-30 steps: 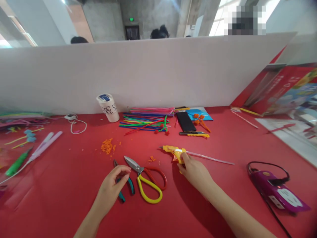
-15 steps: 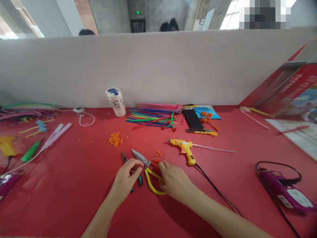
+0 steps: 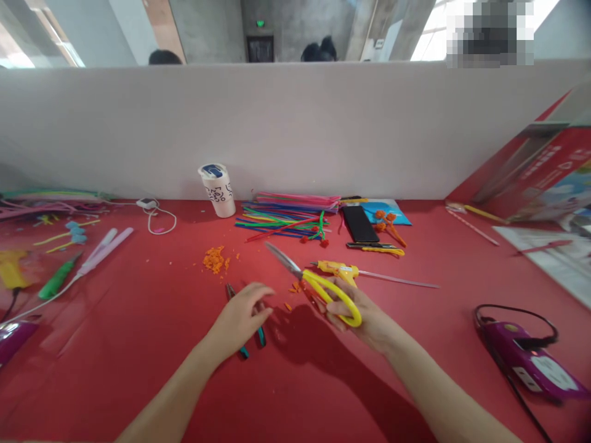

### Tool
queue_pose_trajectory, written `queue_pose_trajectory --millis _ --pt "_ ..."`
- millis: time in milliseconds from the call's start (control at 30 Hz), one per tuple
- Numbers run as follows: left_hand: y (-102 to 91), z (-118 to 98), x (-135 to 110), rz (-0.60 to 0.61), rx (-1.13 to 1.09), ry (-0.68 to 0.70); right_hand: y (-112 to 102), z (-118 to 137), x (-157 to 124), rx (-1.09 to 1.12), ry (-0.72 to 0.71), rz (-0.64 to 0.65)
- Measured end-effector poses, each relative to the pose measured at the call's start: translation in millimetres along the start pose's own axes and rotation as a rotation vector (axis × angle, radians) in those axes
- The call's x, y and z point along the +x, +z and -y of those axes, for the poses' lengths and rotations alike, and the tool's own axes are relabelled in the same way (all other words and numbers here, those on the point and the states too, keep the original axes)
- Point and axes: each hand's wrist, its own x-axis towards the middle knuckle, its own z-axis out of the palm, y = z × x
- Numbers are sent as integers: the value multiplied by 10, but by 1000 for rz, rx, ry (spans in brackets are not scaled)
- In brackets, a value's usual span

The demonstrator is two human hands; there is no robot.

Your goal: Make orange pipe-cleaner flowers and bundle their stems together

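Observation:
My right hand grips scissors by their yellow and red handles. They are raised above the table, with the blades pointing to the far left. My left hand is over a pair of pliers with teal handles and covers part of them. Its fingers are bent, with the thumb apart from them, and nothing shows between them. Small orange scraps lie under the scissors. Just behind my right hand is a yellow glue gun with a clear glue stick in its back.
Orange fuzz lies farther back, before a white cup and a pile of coloured pipe cleaners. A black phone rests right of the pile. A purple device with a cord is at the right.
My right hand has lifted the scissors off the table and turned them, moving right. My left hand stays by the pliers, its thumb and fingers slightly farther apart.

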Motion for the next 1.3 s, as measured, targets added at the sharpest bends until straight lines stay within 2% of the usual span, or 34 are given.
queue_pose_trajectory --millis 67,200,333,567,733,800,900,1067,1133,1200,1300 --pt "139 29 188 68 45 52 -63 63 -89 152 -10 -75" --pt "383 112 568 135 137 124 -135 62 -220 185 -19 -167" --pt "438 109 800 171 212 195 -201 -53 -289 182 3 -165" --pt "494 -1 827 219 371 284 -265 -188 -266 198 -5 -137" --pt "637 -80 769 188 438 235 -288 -229 -218 184 -7 -142" --pt "634 -87 753 157 429 203 -315 -241 -216 177 -10 -148" --pt "439 -2 759 78 386 137 -363 -218 -246 173 -1 -181" --pt "-304 407 864 -203 321 -101 -390 -175 -261 100 57 -159" --pt "-545 558 924 -263 308 -176 -371 -204 -216 49 37 -117" --pt "-661 634 990 -283 301 -215 -330 -238 -167 -58 -24 -100" --pt "-649 625 1111 -254 302 -228 -231 -259 -149 -410 -93 -95"
